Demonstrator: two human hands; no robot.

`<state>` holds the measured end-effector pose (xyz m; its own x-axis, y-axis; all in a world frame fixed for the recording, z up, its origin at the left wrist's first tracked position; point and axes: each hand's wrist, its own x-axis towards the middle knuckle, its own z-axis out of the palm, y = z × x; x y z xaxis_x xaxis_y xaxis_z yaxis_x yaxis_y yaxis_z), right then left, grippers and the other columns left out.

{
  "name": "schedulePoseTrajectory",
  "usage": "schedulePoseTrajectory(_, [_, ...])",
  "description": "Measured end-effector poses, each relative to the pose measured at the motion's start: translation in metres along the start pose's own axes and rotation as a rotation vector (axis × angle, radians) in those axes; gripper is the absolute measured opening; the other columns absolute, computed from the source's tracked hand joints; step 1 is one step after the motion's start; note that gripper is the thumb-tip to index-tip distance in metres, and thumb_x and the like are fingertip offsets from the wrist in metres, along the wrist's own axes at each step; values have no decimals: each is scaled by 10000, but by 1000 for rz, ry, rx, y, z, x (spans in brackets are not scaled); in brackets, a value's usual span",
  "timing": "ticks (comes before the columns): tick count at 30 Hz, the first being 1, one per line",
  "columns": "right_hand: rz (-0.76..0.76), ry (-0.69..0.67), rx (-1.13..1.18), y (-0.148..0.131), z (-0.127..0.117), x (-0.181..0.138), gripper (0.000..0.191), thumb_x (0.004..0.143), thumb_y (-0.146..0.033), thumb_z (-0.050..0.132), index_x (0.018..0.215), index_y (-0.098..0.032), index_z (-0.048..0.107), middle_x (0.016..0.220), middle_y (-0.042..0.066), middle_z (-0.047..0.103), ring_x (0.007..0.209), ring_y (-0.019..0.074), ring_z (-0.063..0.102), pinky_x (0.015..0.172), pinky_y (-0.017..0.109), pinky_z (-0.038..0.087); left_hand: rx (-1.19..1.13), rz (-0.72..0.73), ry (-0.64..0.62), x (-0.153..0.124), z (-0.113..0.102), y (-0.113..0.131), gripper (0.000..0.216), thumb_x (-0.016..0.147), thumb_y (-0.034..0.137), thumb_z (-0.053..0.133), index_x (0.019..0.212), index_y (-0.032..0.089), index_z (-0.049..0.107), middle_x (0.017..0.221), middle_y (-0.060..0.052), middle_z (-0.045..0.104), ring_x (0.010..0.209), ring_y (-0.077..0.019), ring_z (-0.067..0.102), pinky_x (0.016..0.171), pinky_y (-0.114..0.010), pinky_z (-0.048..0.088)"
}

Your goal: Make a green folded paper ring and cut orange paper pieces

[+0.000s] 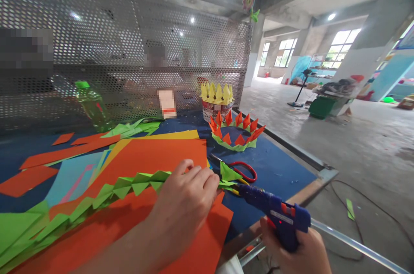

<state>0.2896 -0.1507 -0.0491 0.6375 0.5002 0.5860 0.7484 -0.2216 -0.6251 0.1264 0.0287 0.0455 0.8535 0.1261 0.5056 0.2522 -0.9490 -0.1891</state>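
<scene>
Head view: green paper strip (129, 183) is pinched by the left hand (184, 198); glue gun (274, 216), clenched in the right hand (302, 250), is held at its end.

Bare concrete floor (362, 136), bright windows (341, 45)

The bottom edge cuts the right hand (302, 251), which hides the glue gun (274, 213) handle; the left hand (184, 205) covers one end of the green paper chain (97, 198)

craft workshop: bare concrete hall (355, 136), paper-strewn table (278, 166)
</scene>
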Motion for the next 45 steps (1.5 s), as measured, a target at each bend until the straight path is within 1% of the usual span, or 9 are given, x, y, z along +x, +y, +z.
schedulePoseTrajectory(3, [21, 11, 19, -2, -2, 2, 426, 835, -481, 606, 520, -195, 626, 432, -33, 519, 386, 107, 450, 432, 236, 361, 7, -5, -23, -1, -1, 0, 210, 969, 86, 475, 1080, 163, 636, 860, -32, 699, 777, -229, 620, 875, -411, 315])
schedulePoseTrajectory(8, [54, 17, -9, 1, -6, 1, 464, 802, -507, 622, 457, -207, 546, 407, -34, 473, 374, 102, 420, 410, 241, 327, 29, -12, 24, 0, 1, 1, 207, 968, 87, 474, 1074, 164, 634, 849, -37, 707, 757, -229, 616, 872, -420, 322])
schedulePoseTrajectory(11, [57, 13, -10, 1, -7, 1, 449, 808, -514, 614, 485, -205, 581, 417, -34, 491, 378, 103, 423, 412, 238, 335, 25, -16, -2, 0, 2, -1, 223, 965, 78, 469, 1090, 169, 629, 854, -36, 707, 771, -228, 618, 872, -420, 327])
schedulePoseTrajectory(17, [-13, -3, -24, 2, -3, -1, 397, 820, -458, 593, 517, -202, 604, 425, -38, 498, 385, 105, 436, 429, 233, 358, 27, 7, -55, -2, 0, 1, 174, 971, 110, 486, 1054, 153, 633, 869, -43, 692, 786, -230, 618, 890, -432, 332])
schedulePoseTrajectory(24, [-87, -83, -38, 2, -1, -1, 382, 811, -407, 604, 496, -190, 612, 422, -25, 545, 369, 108, 484, 420, 215, 394, 42, 5, -2, -1, 2, 4, 194, 954, 64, 468, 966, 158, 637, 806, -34, 671, 722, -221, 592, 873, -422, 341])
schedulePoseTrajectory(28, [-38, -56, -31, -4, 1, -3, 417, 834, -432, 574, 498, -187, 608, 427, -20, 537, 385, 108, 466, 427, 221, 384, 32, 6, -31, 0, 2, 4, 220, 944, 39, 450, 949, 154, 637, 820, -39, 672, 742, -223, 602, 847, -419, 349])
schedulePoseTrajectory(33, [-11, -25, -14, -4, 2, -5, 394, 811, -443, 589, 504, -198, 615, 435, -19, 542, 396, 118, 472, 444, 235, 391, 41, 7, -11, 1, 1, 3, 206, 945, 50, 467, 968, 146, 648, 797, -31, 669, 721, -218, 600, 857, -419, 349])
schedulePoseTrajectory(41, [-9, -9, -12, 0, -8, 1, 401, 816, -453, 597, 502, -204, 599, 424, -27, 514, 391, 116, 457, 432, 238, 370, 30, -8, -25, -1, 0, -1, 214, 946, 55, 460, 994, 155, 643, 864, -47, 700, 804, -233, 626, 888, -432, 323])
schedulePoseTrajectory(45, [7, -10, -31, 5, -13, 4, 422, 796, -473, 616, 467, -215, 553, 405, -37, 461, 383, 110, 413, 420, 239, 367, 42, -15, -32, 0, -1, -2, 226, 960, 77, 438, 1001, 167, 641, 849, -42, 694, 786, -230, 617, 878, -430, 326])
